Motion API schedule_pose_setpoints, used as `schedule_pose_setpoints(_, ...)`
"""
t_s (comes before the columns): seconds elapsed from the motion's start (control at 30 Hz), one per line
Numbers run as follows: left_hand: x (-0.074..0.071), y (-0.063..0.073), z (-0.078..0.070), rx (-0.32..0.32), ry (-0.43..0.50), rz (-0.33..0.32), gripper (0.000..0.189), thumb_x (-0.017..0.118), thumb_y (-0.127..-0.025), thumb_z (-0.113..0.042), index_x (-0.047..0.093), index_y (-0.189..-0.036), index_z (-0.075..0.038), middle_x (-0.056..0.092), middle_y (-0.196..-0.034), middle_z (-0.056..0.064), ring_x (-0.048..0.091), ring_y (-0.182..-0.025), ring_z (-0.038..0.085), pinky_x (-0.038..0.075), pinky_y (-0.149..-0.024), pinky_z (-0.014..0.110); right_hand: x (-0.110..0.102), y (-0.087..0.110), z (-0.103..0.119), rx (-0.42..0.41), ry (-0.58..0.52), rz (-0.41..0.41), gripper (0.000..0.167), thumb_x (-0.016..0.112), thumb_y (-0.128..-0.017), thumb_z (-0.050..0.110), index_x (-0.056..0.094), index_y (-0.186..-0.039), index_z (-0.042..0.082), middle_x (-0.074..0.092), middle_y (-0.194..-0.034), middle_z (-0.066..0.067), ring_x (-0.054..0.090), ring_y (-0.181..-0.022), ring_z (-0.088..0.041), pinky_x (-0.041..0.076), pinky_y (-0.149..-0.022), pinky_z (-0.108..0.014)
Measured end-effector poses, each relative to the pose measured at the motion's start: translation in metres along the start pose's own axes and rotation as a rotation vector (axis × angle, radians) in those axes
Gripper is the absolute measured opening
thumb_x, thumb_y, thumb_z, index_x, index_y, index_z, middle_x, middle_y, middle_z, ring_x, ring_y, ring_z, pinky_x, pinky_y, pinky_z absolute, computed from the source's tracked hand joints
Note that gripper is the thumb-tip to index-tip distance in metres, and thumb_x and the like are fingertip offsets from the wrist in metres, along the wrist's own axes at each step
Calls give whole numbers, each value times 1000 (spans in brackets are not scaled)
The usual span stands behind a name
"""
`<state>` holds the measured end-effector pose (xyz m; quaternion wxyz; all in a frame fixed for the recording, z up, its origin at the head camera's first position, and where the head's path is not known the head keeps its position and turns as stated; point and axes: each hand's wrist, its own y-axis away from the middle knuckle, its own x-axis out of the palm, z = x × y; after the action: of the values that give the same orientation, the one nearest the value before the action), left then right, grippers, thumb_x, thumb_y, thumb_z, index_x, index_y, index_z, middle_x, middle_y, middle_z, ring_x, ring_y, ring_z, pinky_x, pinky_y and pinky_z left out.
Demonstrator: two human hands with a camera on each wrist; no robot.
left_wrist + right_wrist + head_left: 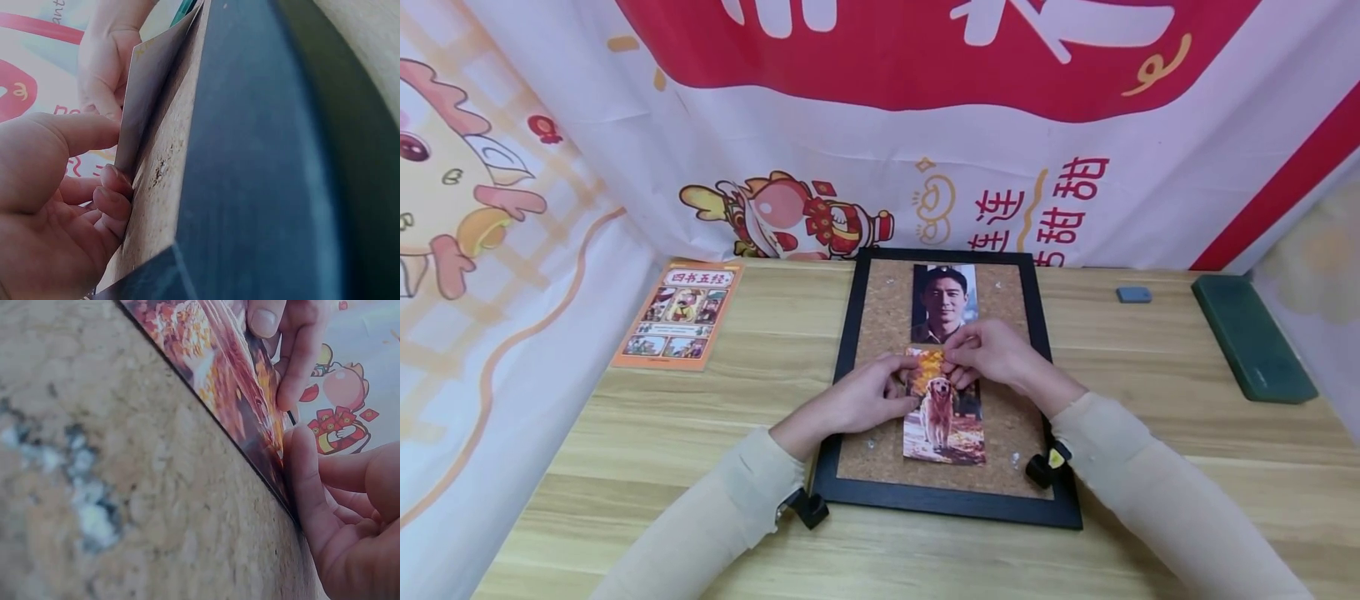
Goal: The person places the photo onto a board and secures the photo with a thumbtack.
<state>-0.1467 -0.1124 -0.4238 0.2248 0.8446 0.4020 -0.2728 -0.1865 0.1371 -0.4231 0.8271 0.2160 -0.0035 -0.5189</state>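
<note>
A photo of a golden retriever among autumn leaves (938, 421) lies over the lower middle of a black-framed cork board (880, 471). My left hand (868, 396) pinches this photo at its left edge; the left wrist view shows that edge of the print (140, 94) standing off the cork. At the upper right edge of the same print, my right hand (992, 354) has thumb and fingers bent together against it. Any small item between those fingertips is hidden. Just above, a portrait photo of a person (943, 304) sits on the board.
Small shiny clear bits (1017, 458) dot the cork near its corners. An orange-bordered booklet (677, 317) lies on the wooden table (700, 467) at left. To the right are a small blue block (1133, 295) and a long green case (1251, 342). A printed cloth hangs behind.
</note>
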Motion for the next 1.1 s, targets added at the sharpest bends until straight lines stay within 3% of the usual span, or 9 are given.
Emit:
schedule_pose_setpoints(0.73, -1, 1, -1, 8, 8, 9, 57, 75, -102, -21, 57, -153, -3, 65, -109, 5, 60, -80, 6, 49, -73, 24, 2, -12, 15, 137, 71, 35, 15, 57, -109, 1, 66, -116, -8, 74, -82, -10, 70, -62, -15, 62, -60, -30)
schedule_pose_setpoints(1.1, -1, 1, -1, 12, 20, 14, 56, 75, -101, -20, 57, -151, -3, 65, -115, 7, 59, -77, 6, 49, -72, 24, 6, -15, 24, 176, 237, 3, 12, 60, -107, 5, 69, -106, -3, 73, -80, -10, 68, -58, -14, 61, -57, -30)
